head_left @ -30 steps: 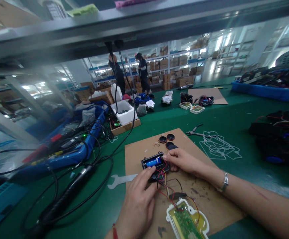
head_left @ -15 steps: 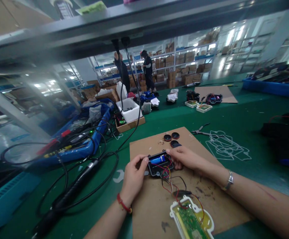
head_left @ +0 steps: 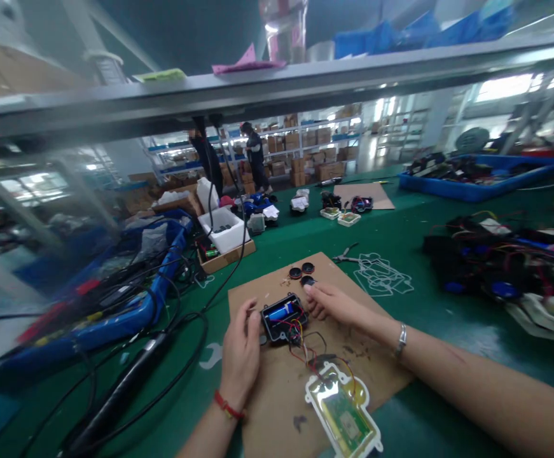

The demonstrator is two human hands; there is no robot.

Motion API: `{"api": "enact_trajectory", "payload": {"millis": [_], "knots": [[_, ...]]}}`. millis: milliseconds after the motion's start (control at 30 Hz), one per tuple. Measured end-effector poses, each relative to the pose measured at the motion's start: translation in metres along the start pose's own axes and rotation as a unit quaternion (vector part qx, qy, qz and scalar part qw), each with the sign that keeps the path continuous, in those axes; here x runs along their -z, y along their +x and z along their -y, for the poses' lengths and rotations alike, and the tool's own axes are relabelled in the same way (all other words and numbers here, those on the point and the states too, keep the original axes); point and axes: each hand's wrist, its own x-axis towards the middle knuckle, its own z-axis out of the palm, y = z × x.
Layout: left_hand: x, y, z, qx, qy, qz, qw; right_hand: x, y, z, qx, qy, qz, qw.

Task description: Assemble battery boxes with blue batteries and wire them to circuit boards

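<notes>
An open black plastic box (head_left: 283, 317) lies on a brown cardboard sheet (head_left: 270, 407), with a blue cylindrical battery (head_left: 281, 312) inside it. Red, yellow and black wires run from the box to a green circuit board (head_left: 341, 413) in a white frame. My left hand (head_left: 241, 353) stands just left of the box, its fingers close to the box's side. My right hand (head_left: 329, 304) lies to the right of the box. Its index fingertip is at one of several round black caps (head_left: 306, 280).
Long-nosed pliers (head_left: 346, 256) and a white gasket outline (head_left: 379, 275) lie on the green bench mat to the right. A black soldering iron (head_left: 124, 381) and cables lie to the left, beside a blue cable-filled tray (head_left: 128, 312). Wire bundles (head_left: 486, 254) heap at right. Two people stand by carton shelves far back.
My left hand has moved off the box to its left side. My right fingertips now reach toward the caps. The view has tilted and pulled back, showing more of the bench.
</notes>
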Motion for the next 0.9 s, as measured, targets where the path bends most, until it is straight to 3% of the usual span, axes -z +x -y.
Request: {"api": "enact_trajectory", "payload": {"millis": [100, 233, 367, 467, 600, 700, 833, 900], "knots": [[0.01, -0.003, 0.007, -0.025, 0.018, -0.023, 0.999, 0.001, -0.046, 0.002, 0.051, -0.147, -0.091, 0.984], [0.012, -0.006, 0.014, -0.039, 0.038, -0.041, 0.998, -0.021, -0.087, 0.012, 0.061, -0.259, -0.029, 0.964], [0.009, -0.011, 0.013, -0.061, 0.041, -0.04, 0.997, -0.039, -0.085, 0.028, 0.057, -0.238, -0.017, 0.969], [0.008, -0.012, 0.013, -0.071, 0.039, -0.042, 0.996, -0.033, -0.072, 0.042, 0.041, -0.155, 0.015, 0.987], [0.006, -0.012, 0.016, -0.052, 0.025, -0.034, 0.998, 0.01, -0.059, 0.066, 0.062, -0.035, 0.068, 0.995], [0.003, -0.012, 0.021, -0.022, 0.017, -0.01, 1.0, 0.055, -0.045, 0.084, 0.075, -0.016, 0.059, 0.995], [0.001, -0.012, 0.03, -0.018, 0.036, 0.013, 0.999, 0.117, 0.001, 0.09, 0.068, -0.089, -0.06, 0.992], [0.0, -0.011, 0.035, -0.021, 0.054, 0.011, 0.998, 0.147, 0.038, 0.086, 0.093, -0.135, -0.179, 0.97]]}}
